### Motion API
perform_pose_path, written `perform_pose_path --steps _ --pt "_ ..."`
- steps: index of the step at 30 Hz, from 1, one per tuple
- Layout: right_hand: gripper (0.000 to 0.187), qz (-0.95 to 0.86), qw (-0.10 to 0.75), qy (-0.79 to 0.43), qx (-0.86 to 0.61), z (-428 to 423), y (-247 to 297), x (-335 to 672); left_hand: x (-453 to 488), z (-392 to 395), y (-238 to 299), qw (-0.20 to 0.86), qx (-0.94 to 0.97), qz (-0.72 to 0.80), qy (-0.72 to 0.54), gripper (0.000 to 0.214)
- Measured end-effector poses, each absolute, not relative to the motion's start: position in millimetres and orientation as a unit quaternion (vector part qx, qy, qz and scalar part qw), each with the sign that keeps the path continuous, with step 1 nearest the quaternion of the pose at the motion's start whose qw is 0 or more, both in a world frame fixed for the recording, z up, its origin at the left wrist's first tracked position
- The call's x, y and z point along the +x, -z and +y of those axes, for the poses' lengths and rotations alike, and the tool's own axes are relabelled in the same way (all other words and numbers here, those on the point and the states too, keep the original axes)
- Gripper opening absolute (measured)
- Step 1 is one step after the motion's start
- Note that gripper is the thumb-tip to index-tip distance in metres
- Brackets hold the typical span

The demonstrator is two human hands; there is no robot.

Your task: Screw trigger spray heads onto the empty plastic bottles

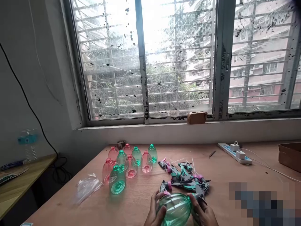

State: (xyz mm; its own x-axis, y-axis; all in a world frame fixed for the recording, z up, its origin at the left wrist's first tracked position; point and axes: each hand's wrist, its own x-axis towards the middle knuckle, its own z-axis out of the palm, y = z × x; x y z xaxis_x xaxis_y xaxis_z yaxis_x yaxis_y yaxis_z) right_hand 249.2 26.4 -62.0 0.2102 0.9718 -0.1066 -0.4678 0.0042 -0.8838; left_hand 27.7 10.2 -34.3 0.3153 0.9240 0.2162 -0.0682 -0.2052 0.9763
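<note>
With the clock centred on your hands, one clear water bottle [27,139] with a blue label stands on a side table [35,169] at ten o'clock. One crumpled clear plastic bag [88,188] lies nearer, also toward ten. Nine translucent bottles stand upright around eleven: five pink bottles [131,167] and four green bottles [117,180]. At the centre, low in view, is one held green bottle [175,208], lying sideways, neck to the right. Your left hand [155,211] has its fingers clamped around the base end; your right hand [202,211] has its fingers closed at the neck. You cannot tell whether they also grip a spray head. At twelve lies a tangled pile of spray heads [184,175], several, too overlapped to count. One power strip [235,153] with two white plugs [240,154] sits at one o'clock, and one brown box [289,158] at two.
</note>
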Motion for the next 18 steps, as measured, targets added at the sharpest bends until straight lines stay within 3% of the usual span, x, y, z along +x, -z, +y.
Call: perform_pose_path --steps 6,14,18 --pt "0.056 -0.283 0.669 -0.546 -0.417 15 43 246 26 7 29 0.504 0.663 0.351 -0.428 0.087" --pt "0.060 -0.305 0.648 -0.538 -0.445 5 30 245 33 6 44 0.343 0.745 0.372 -0.434 0.100" --pt "0.062 -0.315 0.647 -0.534 -0.443 3 33 245 33 -6 25 0.429 0.707 0.385 -0.410 0.122"
